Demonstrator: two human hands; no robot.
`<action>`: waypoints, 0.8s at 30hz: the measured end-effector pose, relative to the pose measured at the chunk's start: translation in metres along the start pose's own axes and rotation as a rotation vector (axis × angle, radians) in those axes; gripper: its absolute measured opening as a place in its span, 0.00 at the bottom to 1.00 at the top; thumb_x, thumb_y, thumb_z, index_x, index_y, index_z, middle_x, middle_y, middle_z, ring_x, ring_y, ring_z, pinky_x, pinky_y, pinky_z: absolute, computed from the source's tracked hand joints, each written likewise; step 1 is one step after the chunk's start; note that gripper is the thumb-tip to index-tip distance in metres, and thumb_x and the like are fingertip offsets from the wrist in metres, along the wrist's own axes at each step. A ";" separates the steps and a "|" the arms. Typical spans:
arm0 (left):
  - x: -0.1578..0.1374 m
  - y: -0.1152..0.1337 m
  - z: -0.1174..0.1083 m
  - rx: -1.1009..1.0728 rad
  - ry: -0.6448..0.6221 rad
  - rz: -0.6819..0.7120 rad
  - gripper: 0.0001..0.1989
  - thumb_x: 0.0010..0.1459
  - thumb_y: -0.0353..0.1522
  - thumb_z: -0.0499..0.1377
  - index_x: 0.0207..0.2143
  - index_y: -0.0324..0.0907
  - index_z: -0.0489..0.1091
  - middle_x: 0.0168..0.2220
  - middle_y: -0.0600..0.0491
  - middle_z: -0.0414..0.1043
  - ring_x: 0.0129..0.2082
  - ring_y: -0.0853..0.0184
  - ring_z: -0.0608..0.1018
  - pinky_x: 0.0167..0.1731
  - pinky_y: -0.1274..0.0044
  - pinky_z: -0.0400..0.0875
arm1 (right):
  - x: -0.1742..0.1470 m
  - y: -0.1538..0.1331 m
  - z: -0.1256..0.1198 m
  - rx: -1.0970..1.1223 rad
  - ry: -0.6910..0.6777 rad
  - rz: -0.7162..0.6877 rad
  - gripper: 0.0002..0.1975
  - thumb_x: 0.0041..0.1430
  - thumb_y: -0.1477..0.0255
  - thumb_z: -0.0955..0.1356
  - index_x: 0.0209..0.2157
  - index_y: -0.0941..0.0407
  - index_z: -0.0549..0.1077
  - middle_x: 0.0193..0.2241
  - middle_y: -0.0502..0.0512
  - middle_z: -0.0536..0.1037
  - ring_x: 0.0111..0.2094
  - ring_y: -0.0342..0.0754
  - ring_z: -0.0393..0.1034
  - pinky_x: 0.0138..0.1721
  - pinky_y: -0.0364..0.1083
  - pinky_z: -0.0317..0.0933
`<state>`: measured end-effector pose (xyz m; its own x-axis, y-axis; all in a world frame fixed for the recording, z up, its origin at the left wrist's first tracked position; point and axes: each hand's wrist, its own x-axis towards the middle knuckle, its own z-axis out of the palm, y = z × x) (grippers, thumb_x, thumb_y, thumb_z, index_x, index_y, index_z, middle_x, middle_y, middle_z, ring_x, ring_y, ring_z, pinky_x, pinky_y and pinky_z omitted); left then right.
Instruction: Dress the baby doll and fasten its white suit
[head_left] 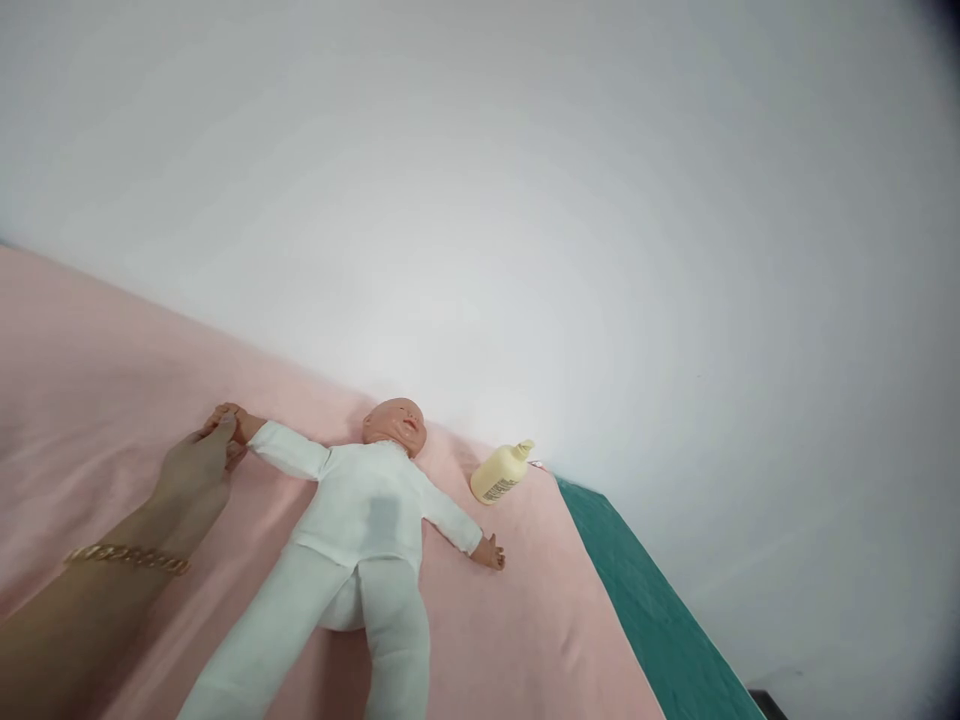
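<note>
A baby doll [352, 500] with a white cloth body lies on its back on a pink sheet [510, 640], its arms spread wide. My left hand [199, 460] is closed around the doll's hand at the left, the thumb lying over it. A chain bracelet circles my left wrist. The doll's other hand rests on the sheet, apart from anything else. Beyond that arm stands a pale yellow pump bottle [500, 473] with dark print on its side. The lower ends of the doll's legs are cut off by the frame. My right hand is out of view.
A plain white wall [480, 200] rises directly behind the doll's head and the bottle. Along the right, a green surface [645, 600] shows past the edge of the pink sheet. Something dark [769, 705] pokes in at the bottom right.
</note>
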<state>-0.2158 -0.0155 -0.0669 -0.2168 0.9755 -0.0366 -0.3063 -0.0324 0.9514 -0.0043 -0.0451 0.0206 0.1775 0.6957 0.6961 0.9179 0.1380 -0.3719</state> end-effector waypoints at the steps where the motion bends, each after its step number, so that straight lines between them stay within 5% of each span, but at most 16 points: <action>1: 0.002 -0.003 -0.001 -0.030 0.040 -0.035 0.22 0.53 0.53 0.58 0.22 0.44 0.70 0.31 0.54 0.81 0.55 0.54 0.71 0.45 0.72 0.75 | 0.005 0.004 0.008 0.003 0.001 0.010 0.15 0.57 0.61 0.67 0.38 0.55 0.79 0.40 0.60 0.80 0.47 0.50 0.73 0.42 0.50 0.68; 6: 0.004 -0.004 0.001 -0.088 0.120 -0.133 0.23 0.52 0.52 0.59 0.17 0.44 0.65 0.24 0.55 0.79 0.53 0.54 0.73 0.42 0.72 0.76 | 0.007 0.014 0.025 0.003 0.006 0.048 0.18 0.58 0.57 0.65 0.31 0.55 0.79 0.36 0.58 0.81 0.52 0.51 0.69 0.42 0.50 0.67; 11: -0.002 0.002 0.007 -0.144 0.130 -0.144 0.20 0.51 0.50 0.61 0.21 0.44 0.68 0.30 0.55 0.80 0.56 0.54 0.70 0.47 0.72 0.74 | -0.009 0.004 0.003 -0.001 -0.008 0.031 0.25 0.61 0.54 0.63 0.44 0.61 0.76 0.43 0.63 0.79 0.48 0.48 0.72 0.46 0.52 0.66; 13: -0.007 0.007 0.013 -0.167 0.112 -0.129 0.19 0.52 0.50 0.61 0.26 0.44 0.70 0.40 0.54 0.80 0.57 0.52 0.69 0.49 0.71 0.74 | -0.026 -0.003 -0.017 -0.001 -0.012 0.010 0.26 0.60 0.52 0.65 0.49 0.57 0.74 0.47 0.61 0.78 0.48 0.49 0.73 0.47 0.54 0.67; 16: -0.016 0.017 0.021 -0.191 0.065 -0.093 0.19 0.53 0.49 0.61 0.34 0.44 0.72 0.52 0.53 0.74 0.57 0.54 0.69 0.53 0.72 0.71 | -0.072 -0.012 -0.057 -0.016 -0.022 -0.007 0.18 0.55 0.50 0.69 0.47 0.36 0.74 0.46 0.52 0.78 0.52 0.52 0.71 0.40 0.49 0.71; 18: -0.024 0.026 0.027 -0.203 0.028 -0.055 0.20 0.53 0.49 0.61 0.41 0.44 0.72 0.55 0.53 0.71 0.58 0.56 0.68 0.55 0.73 0.69 | -0.112 -0.017 -0.089 -0.027 -0.038 -0.024 0.20 0.61 0.54 0.66 0.51 0.47 0.72 0.51 0.57 0.75 0.50 0.52 0.70 0.46 0.53 0.69; 21: -0.038 0.041 0.035 -0.164 -0.085 0.073 0.23 0.51 0.47 0.63 0.46 0.47 0.72 0.56 0.55 0.70 0.59 0.58 0.68 0.58 0.72 0.66 | -0.167 -0.024 -0.135 -0.037 -0.042 -0.034 0.21 0.64 0.56 0.64 0.55 0.47 0.68 0.54 0.56 0.71 0.51 0.52 0.69 0.44 0.50 0.69; 24: -0.051 0.047 0.042 -0.069 -0.277 0.161 0.23 0.46 0.47 0.67 0.43 0.47 0.75 0.50 0.53 0.75 0.54 0.55 0.73 0.55 0.69 0.69 | -0.201 -0.029 -0.166 -0.030 -0.040 -0.037 0.26 0.59 0.59 0.68 0.59 0.38 0.64 0.53 0.53 0.73 0.48 0.55 0.73 0.31 0.48 0.74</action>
<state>-0.1804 -0.0574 -0.0078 -0.0097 0.9785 0.2061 -0.3526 -0.1962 0.9150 -0.0077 -0.3058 -0.0062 0.1297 0.7180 0.6839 0.9338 0.1434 -0.3277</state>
